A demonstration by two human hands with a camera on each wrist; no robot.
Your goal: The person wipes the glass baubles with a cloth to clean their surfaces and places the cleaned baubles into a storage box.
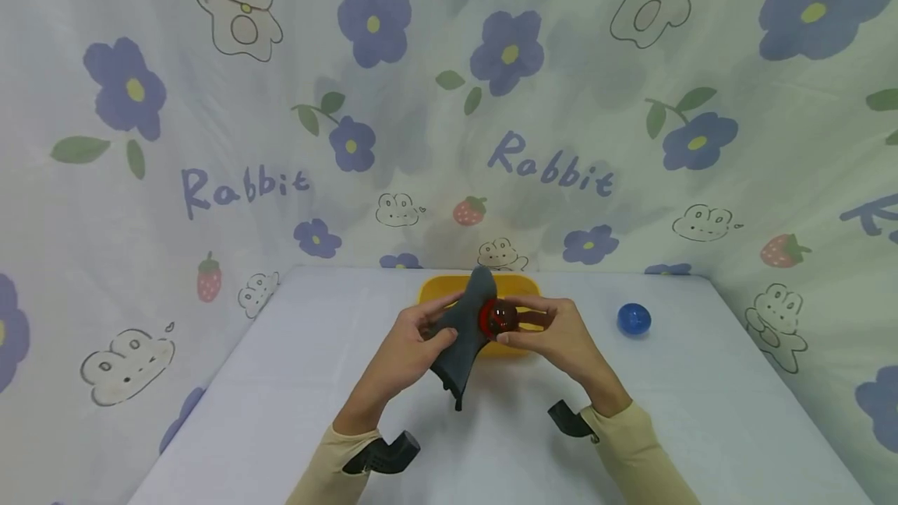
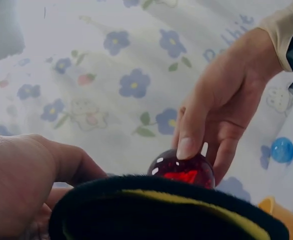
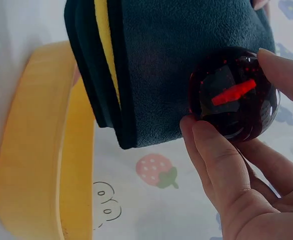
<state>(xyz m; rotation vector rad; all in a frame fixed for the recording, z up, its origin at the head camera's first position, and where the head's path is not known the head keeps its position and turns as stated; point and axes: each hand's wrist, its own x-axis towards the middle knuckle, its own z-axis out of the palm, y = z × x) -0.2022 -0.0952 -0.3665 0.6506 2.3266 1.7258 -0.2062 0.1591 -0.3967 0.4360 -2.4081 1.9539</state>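
Observation:
A dark grey cloth (image 1: 463, 333) with a yellow inner layer hangs folded from my left hand (image 1: 408, 345), whose thumb lies over its front. My right hand (image 1: 564, 333) pinches a shiny, see-through dark red ball (image 1: 503, 317) between thumb and fingers. In the right wrist view the ball (image 3: 234, 95) sits right at the cloth's face (image 3: 161, 75). From the left wrist side, the cloth's thick edge (image 2: 151, 185) covers the ball's lower part. Both hands are raised in front of a yellow container (image 1: 519, 284).
A blue ball (image 1: 634, 319) lies on the white table (image 1: 701, 411) to the right of the yellow container. Behind the table hangs a curtain (image 1: 421, 139) printed with flowers and rabbits. Black devices (image 1: 382, 454) are strapped at both wrists.

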